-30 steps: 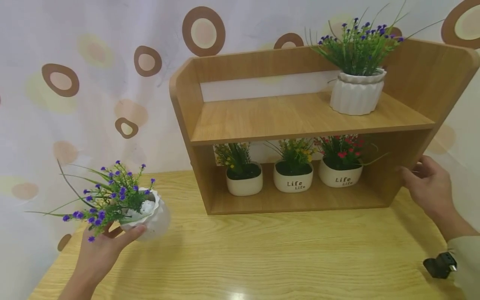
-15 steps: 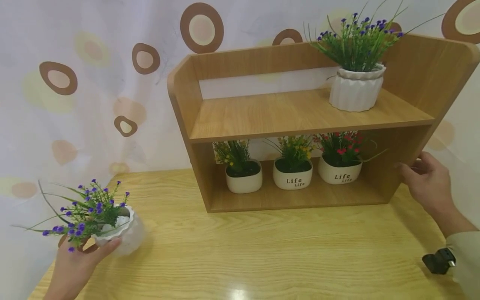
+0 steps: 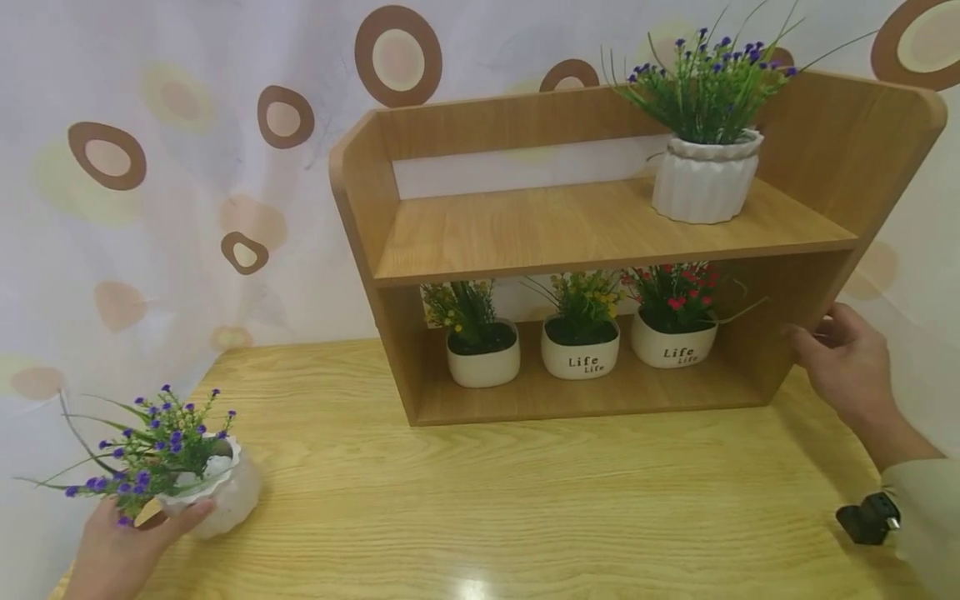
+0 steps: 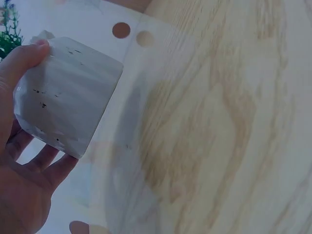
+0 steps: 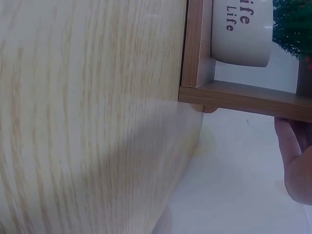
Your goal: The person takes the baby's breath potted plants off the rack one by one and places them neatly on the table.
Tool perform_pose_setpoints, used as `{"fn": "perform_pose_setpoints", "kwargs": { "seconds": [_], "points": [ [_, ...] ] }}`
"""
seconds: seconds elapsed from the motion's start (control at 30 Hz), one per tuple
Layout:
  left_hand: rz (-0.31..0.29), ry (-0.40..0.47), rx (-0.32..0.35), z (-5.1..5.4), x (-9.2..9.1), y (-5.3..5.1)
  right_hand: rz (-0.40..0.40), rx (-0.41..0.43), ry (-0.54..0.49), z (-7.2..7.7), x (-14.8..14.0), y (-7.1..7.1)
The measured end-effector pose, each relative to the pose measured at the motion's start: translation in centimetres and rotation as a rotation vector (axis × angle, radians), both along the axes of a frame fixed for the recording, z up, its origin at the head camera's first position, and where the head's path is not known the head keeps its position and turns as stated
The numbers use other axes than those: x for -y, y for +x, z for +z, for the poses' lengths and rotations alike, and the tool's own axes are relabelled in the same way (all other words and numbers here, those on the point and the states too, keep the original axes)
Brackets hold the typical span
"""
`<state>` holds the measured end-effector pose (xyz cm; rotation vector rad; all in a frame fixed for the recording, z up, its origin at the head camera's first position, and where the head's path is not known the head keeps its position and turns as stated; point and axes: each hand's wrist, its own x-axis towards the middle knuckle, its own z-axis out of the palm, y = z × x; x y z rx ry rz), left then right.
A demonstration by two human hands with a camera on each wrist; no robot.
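At the lower left of the head view, my left hand (image 3: 120,542) grips a white fluted flower pot (image 3: 234,493) by its left side. Its purple artificial flowers (image 3: 161,442) lean left. The left wrist view has the tilted pot (image 4: 73,92) between my thumb and fingers; whether its base touches the table cannot be told. My right hand (image 3: 847,362) holds the front edge of the right side panel of a two-tier wooden shelf (image 3: 510,233). In the right wrist view, part of this hand (image 5: 297,170) lies against the panel's outer side, and the rest is cut off.
On the upper tier stands a similar white pot (image 3: 705,182). Three small cream pots share the lower tier: the left one (image 3: 486,367), the middle one (image 3: 577,354) and the right one (image 3: 675,343). A wooden table (image 3: 525,500) bears the shelf, with patterned cloth (image 3: 180,250) behind.
My left hand has carried the purple-flowered pot left and toward the table's near left side. My right hand stays at the shelf's right panel. The view has shifted slightly.
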<state>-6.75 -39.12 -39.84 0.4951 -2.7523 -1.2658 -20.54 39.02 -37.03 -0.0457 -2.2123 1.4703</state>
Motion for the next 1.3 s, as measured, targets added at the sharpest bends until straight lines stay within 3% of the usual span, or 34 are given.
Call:
{"fn": "perform_pose_setpoints", "kwargs": {
  "seconds": [0.17,0.37,0.5,0.53,0.63,0.7,0.8,0.87,0.93,1.13,1.3],
  "points": [
    [0.015,-0.031,0.046,-0.2,1.2,0.0,0.005,0.005,-0.006,0.0,0.2,0.1],
    [-0.006,0.056,0.044,-0.7,2.0,0.0,0.003,0.012,0.019,0.0,0.2,0.2],
    [-0.017,-0.004,0.039,-0.8,2.2,0.1,0.002,0.009,0.023,-0.1,0.0,0.2],
    [-0.028,-0.027,0.029,-0.8,2.3,0.1,-0.002,0.007,0.030,-0.2,0.0,0.2],
    [-0.097,0.012,-0.049,-1.0,2.3,0.0,-0.007,0.004,0.035,-0.3,0.0,0.2],
    [-0.106,0.092,-0.085,-1.3,2.5,-0.1,-0.007,0.004,0.032,-0.3,0.0,0.2],
    [-0.057,0.156,0.062,-0.7,2.8,-0.6,-0.016,0.001,0.044,-0.4,0.0,0.3],
    [-0.004,0.131,0.211,-0.1,2.9,-0.8,-0.019,-0.001,0.040,-0.3,0.0,0.2],
    [0.024,0.095,0.283,0.3,3.0,-1.0,-0.013,-0.008,0.029,-0.3,0.0,0.3],
    [-0.009,0.184,-0.001,-1.2,3.0,-1.1,-0.009,0.006,0.013,0.0,0.0,0.2],
    [-0.034,0.101,0.085,-1.0,3.2,-1.3,-0.030,0.028,0.056,0.1,0.0,0.2]
  ]
}}
